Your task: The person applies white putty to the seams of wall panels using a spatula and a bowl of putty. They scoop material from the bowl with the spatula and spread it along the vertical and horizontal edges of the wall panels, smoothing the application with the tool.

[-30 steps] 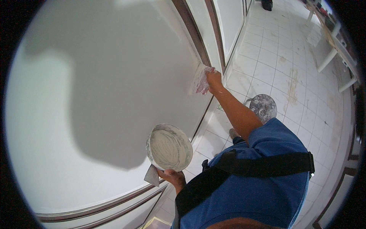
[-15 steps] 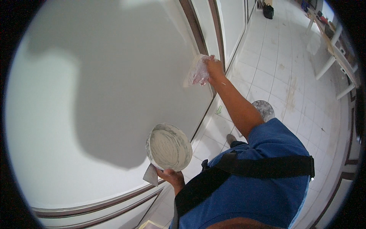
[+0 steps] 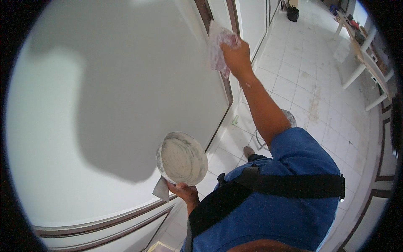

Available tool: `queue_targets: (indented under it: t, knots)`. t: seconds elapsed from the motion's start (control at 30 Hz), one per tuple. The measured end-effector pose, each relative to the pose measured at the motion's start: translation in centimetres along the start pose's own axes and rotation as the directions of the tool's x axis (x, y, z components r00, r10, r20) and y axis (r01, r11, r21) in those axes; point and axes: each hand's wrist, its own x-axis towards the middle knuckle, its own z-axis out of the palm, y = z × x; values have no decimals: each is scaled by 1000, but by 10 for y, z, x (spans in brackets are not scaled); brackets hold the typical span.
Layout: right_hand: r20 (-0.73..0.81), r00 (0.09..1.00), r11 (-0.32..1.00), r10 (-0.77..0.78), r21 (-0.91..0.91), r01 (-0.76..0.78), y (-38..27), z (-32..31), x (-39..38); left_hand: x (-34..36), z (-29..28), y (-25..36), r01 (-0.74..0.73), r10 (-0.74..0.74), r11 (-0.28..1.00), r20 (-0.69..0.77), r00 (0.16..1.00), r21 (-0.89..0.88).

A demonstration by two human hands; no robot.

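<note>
My right hand (image 3: 238, 59) grips a crumpled, whitish-pink cloth or plastic sheet (image 3: 217, 48), smeared with white. It is up against the wall panel (image 3: 126, 105), over its dark brown trim (image 3: 226, 90). Lower down, my left hand (image 3: 185, 192) supports a round bowl (image 3: 201, 157) from beneath, thumb near its rim. Whitish paste or powder coats the bowl's inside. Pinched beside the bowl, under the same hand, is a stiff grey folded piece (image 3: 161, 190), perhaps sandpaper.
White tiles with dusty stains make up the floor (image 3: 289, 84). A pale-topped round bucket or stool (image 3: 289, 117) stands partly behind my right arm. Farther off are a black bag (image 3: 292, 14) and a long table (image 3: 357, 46) with white legs. Brown moulding (image 3: 105, 227) runs along the lower wall.
My right hand has moved up and away along the trim with the crumpled sheet, which now hangs more spread out. The bowl has shifted slightly up and left with my left hand.
</note>
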Motion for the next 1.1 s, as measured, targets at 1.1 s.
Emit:
queue_targets:
  t: [1.1]
  knots:
    - [162,949,747,-269,-587,312,189,50,-76,-9,-19,-19,120,-118,992,-29,993,49]
